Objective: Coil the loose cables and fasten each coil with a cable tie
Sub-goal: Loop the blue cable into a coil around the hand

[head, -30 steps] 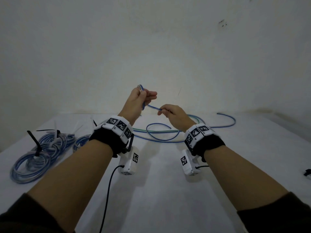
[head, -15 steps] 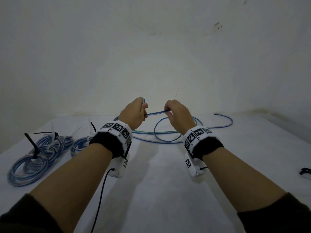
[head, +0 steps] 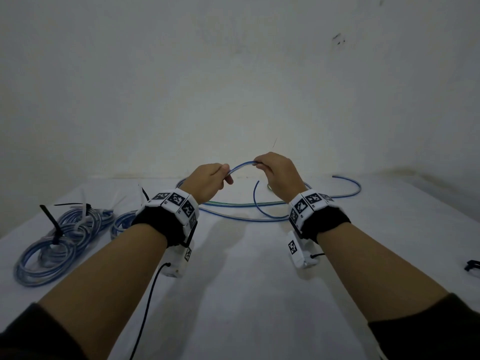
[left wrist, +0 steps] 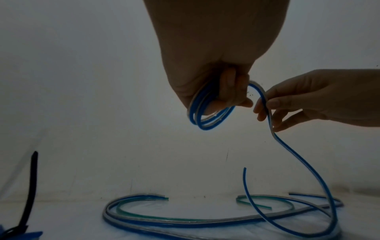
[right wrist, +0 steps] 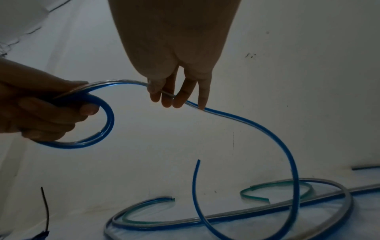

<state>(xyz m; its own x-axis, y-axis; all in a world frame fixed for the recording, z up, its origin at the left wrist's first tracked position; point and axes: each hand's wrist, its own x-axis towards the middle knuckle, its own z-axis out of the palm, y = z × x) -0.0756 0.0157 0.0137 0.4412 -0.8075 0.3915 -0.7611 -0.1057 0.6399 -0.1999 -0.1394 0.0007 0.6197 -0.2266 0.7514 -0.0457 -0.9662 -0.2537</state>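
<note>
Up high, a bare white wall [head: 233,74] – below it, a white table [head: 246,294]. Left hand [head: 207,181] grips small blue loops [left wrist: 209,113], right hand [head: 279,175] pinches the blue cable [right wrist: 257,128] – tied coils [head: 59,237] lie at left.

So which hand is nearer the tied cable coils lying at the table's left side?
Left. The left hand holds its small blue coil nearer the tied cable coils; the right hand, pinching the blue cable, is farther to the right.
</note>
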